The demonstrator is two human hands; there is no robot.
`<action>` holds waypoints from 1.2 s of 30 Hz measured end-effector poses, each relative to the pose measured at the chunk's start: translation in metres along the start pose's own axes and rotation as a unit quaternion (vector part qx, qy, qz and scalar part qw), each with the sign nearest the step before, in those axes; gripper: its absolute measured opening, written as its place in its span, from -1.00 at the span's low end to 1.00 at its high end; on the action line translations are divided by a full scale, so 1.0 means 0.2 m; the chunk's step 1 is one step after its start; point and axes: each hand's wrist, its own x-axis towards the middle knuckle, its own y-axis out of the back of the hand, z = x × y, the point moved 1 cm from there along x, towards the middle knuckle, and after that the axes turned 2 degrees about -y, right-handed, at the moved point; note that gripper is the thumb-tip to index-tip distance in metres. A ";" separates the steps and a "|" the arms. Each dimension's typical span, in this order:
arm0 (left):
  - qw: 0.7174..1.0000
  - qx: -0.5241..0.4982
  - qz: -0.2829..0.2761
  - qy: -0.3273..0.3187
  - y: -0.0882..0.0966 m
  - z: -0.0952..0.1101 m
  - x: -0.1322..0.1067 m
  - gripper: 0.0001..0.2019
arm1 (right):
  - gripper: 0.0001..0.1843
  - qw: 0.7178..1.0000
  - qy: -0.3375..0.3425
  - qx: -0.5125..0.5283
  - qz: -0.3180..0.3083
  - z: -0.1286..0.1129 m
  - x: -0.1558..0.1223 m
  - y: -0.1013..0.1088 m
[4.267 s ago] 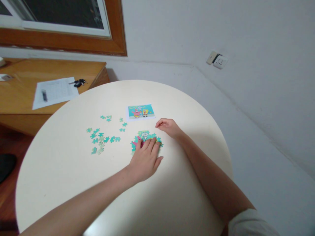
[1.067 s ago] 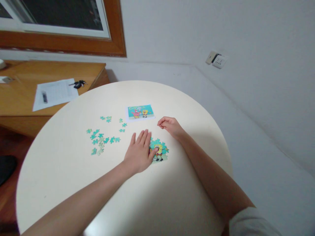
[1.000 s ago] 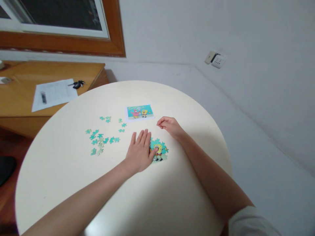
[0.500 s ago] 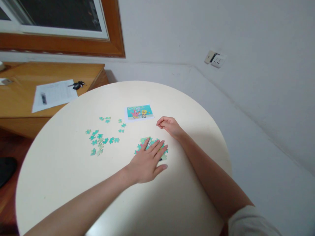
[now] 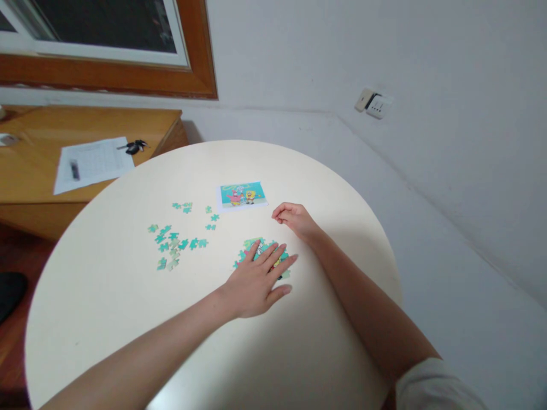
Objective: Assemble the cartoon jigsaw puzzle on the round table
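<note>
On the round cream table (image 5: 128, 319) my left hand (image 5: 256, 279) lies flat with fingers spread over a partly joined cartoon puzzle (image 5: 250, 246), hiding most of it. My right hand (image 5: 293, 218) rests just beyond, to the puzzle's right, fingers curled in a loose pinch; whether they hold a piece is hidden. A small reference picture (image 5: 241, 195) of the cartoon lies farther back. Several loose teal puzzle pieces (image 5: 175, 242) are scattered to the left of my left hand.
A wooden desk (image 5: 38, 171) stands behind the table on the left with a sheet of paper (image 5: 92, 162) and a dark set of keys (image 5: 133, 147). A white wall with a socket (image 5: 376, 104) runs close along the right.
My left hand slid from the puzzle's left side back over it, now covering the yellow figure; its fingers have stretched slightly further right in the last half second. The right hand has stayed put.
</note>
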 end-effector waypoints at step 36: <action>0.997 0.008 0.039 0.059 0.02 -0.04 0.01 -0.39 | -0.92 1.000 0.004 -0.016 0.005 0.00 -0.01 0.01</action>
